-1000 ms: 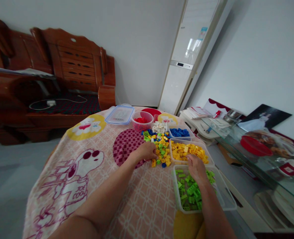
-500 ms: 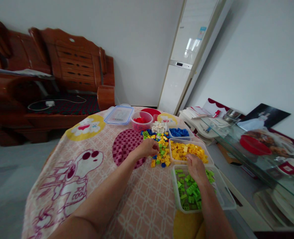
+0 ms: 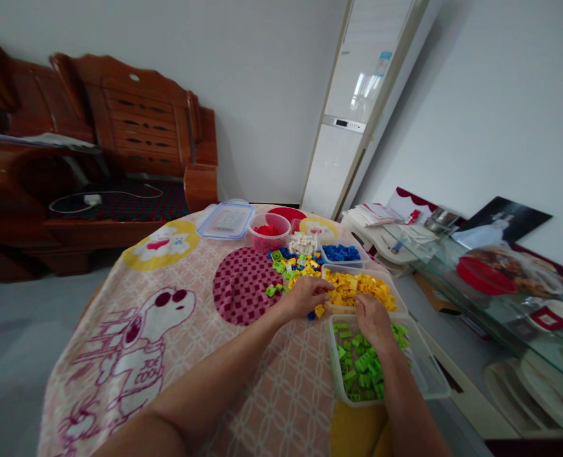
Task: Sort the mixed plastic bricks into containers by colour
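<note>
A loose pile of mixed coloured bricks lies on the cartoon-print cloth. My left hand rests on the near edge of that pile, fingers curled toward the clear tub of yellow bricks; what it holds, if anything, is hidden. My right hand lies palm down over the near rim of the yellow tub and the far end of the clear tub of green bricks, fingers bent; their tips are hidden. A few green bricks lie apart at the left of the pile.
Behind the pile stand a tub of blue bricks, a round tub of red bricks, white bricks, a red lid and a clear lid. A wooden bench stands left, a glass table right.
My left hand has slid right and nearer, from the pile's left side to the corner of the yellow tub. A few green bricks now lie exposed where it was. My right hand has barely moved.
</note>
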Available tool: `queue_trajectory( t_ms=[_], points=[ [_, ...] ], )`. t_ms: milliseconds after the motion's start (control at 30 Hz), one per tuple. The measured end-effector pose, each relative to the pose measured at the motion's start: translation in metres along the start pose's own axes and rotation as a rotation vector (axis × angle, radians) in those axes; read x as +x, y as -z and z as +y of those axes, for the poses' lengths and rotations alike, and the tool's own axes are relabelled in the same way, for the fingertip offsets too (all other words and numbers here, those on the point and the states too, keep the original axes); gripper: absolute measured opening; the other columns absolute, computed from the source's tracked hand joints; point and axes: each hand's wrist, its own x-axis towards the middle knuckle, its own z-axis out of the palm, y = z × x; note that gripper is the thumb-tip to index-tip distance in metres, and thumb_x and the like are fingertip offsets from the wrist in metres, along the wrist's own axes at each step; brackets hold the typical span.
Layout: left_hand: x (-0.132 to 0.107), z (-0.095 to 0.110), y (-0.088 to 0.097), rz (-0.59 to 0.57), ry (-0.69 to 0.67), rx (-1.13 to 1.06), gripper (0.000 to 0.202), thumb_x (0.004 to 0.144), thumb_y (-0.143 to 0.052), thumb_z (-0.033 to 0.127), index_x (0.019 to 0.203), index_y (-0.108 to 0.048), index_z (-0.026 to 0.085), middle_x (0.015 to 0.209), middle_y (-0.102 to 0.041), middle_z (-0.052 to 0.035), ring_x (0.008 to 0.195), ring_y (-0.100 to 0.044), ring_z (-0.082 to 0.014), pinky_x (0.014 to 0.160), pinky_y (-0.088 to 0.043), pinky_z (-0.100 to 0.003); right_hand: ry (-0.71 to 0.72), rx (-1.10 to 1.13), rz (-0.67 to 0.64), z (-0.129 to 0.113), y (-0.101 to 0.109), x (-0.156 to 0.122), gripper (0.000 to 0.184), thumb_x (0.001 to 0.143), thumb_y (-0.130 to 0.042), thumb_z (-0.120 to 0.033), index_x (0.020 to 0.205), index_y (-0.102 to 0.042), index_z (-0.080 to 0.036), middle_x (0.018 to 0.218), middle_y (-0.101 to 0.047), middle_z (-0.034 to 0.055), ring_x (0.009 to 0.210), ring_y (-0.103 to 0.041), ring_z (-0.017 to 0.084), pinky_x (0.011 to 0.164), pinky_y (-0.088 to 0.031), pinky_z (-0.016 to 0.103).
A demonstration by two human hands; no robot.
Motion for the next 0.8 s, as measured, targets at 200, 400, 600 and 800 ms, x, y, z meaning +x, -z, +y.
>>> queue_trajectory(
  t_ms=[200,400,600,800],
  points=[
    [0.002,-0.003,0.013,-0.036,0.02,0.038,0.035,0.08,-0.058,0.019,0.112,-0.073,0.018,0.103,-0.076,-0.0032,0.084,-0.068,-0.0142,0.076,-0.05,-0.021,-0.009,-0.013,-0.037,0.0,0.002,0.001,0.031,0.09,-0.039,-0.014,0.091,-0.07,-0.015,0.09,-0.072,0.0107,0.088,-0.064,0.021,0.083,-0.044,0.029],
    [-0.002,-0.009,0.044,-0.114,0.084,0.276,0.019,0.075,-0.061,0.018,0.084,-0.077,0.015,0.074,-0.073,-0.0013,0.066,-0.062,-0.0124,0.064,-0.042,-0.019,-0.024,-0.02,-0.027,-0.002,0.002,0.0,0.032,0.091,-0.038,-0.015,0.085,-0.069,-0.017,0.086,-0.07,0.0101,0.087,-0.064,0.021,0.085,-0.044,0.029],
    [-0.01,-0.013,0.063,-0.271,0.201,0.431,0.011,0.07,-0.07,0.027,0.069,-0.073,0.016,0.058,-0.066,-0.0003,0.054,-0.056,-0.0121,0.055,-0.036,-0.022,-0.008,-0.025,-0.024,-0.002,0.003,0.0,0.033,0.09,-0.037,-0.014,0.088,-0.07,-0.016,0.089,-0.071,0.0105,0.088,-0.064,0.021,0.086,-0.045,0.03],
    [-0.01,-0.008,0.05,-0.381,0.245,0.494,0.023,0.064,-0.076,0.029,0.049,-0.063,0.018,0.043,-0.055,0.0007,0.046,-0.05,-0.0125,0.055,-0.037,-0.024,-0.017,-0.02,-0.027,0.0,0.001,0.0,0.034,0.09,-0.037,-0.015,0.093,-0.07,-0.015,0.093,-0.073,0.0116,0.09,-0.065,0.021,0.087,-0.047,0.031]
  ],
)
